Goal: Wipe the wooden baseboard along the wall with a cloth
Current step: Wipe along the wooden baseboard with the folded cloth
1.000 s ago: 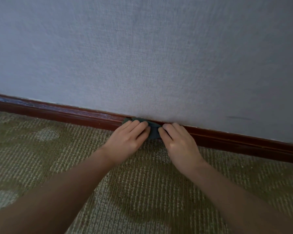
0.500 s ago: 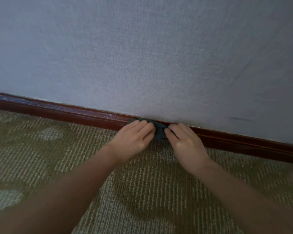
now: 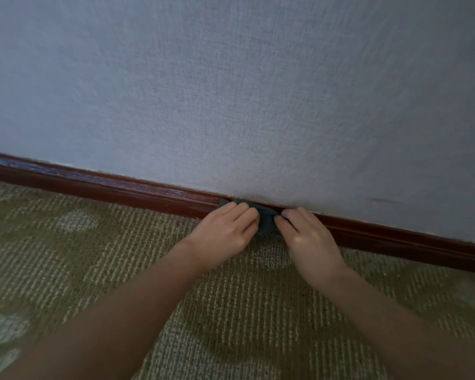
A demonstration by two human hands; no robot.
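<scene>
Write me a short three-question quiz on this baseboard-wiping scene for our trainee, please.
1. True or false: only the left hand touches the dark green cloth.
2. Multiple choice: the cloth is pressed against A) a door, B) the reddish-brown wooden baseboard, C) a chair leg.
3. Fill in: the floor covering is a green patterned ____.
Key: 1 false, the right hand touches it too; 2 B; 3 carpet.

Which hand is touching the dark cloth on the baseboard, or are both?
Touching, both. The head view shows the left hand laying fingers over the cloth and the right hand with fingertips on its right edge, no gap.
</scene>
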